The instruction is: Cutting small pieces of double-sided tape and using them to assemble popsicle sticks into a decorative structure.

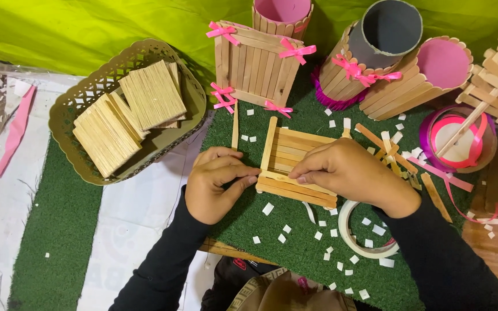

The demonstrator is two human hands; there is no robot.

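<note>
A small square frame of wooden craft sticks lies on the green turf mat. My left hand grips its near-left corner, thumb and fingers pinching the sticks. My right hand presses down on the frame's near edge from the right, fingertips on the top stick. Both sleeves are black. The near part of the frame is partly hidden under my fingers.
A beige woven basket at the left holds bundles of craft sticks. Finished stick boxes and holders with pink bows stand behind. A tape roll, a ribbon spool, loose sticks and white paper scraps lie around.
</note>
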